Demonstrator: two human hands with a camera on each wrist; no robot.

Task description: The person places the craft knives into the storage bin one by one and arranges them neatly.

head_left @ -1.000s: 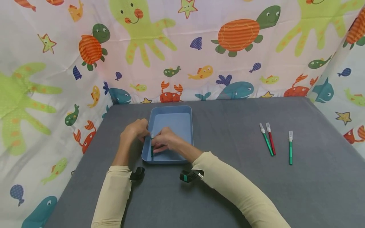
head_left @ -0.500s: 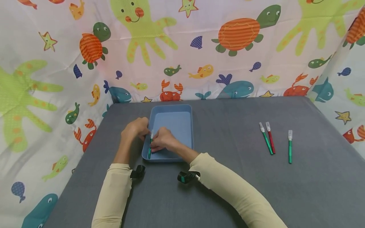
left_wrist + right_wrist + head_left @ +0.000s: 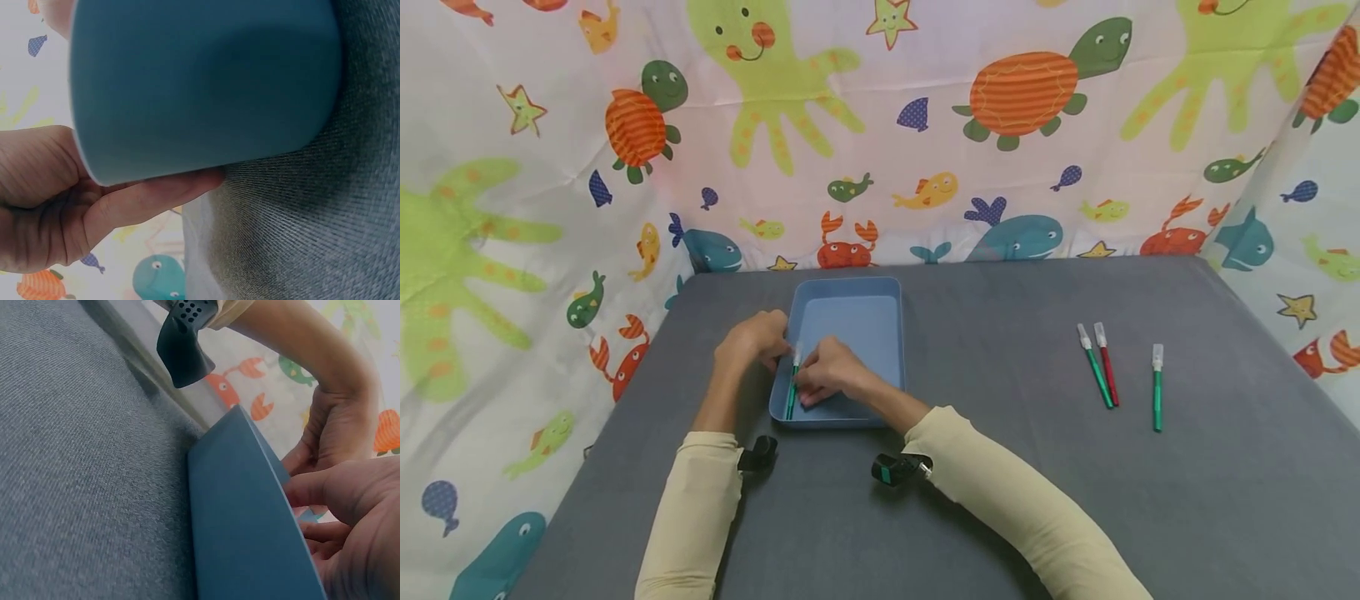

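A shallow blue tray [image 3: 880, 417] lies on the grey table. My left hand [image 3: 752, 340] grips its left rim; in the left wrist view, the fingers [image 3: 153, 199] run along the outside of the wall. Inside the tray, a green felt-tip pen [image 3: 793, 383] with a clear cap lies lengthwise along the left wall, and a second green strip shows close beside its lower end. My right hand [image 3: 833, 369] is low inside the tray, its bent fingertips right at the pen. The right wrist view shows a gap between thumb and fingers, partly hidden behind the tray wall.
Off to the right on the table [image 3: 992, 375] lie a green pen [image 3: 1097, 371] and a red pen [image 3: 1107, 367] side by side, with another green pen [image 3: 1157, 392] apart from them. A cloth curtain [image 3: 880, 225] printed with sea animals borders the table.
The green pen went from between my right fingers down to the tray's left wall. My right fingers have drawn slightly off it. The left hand stays at the rim.
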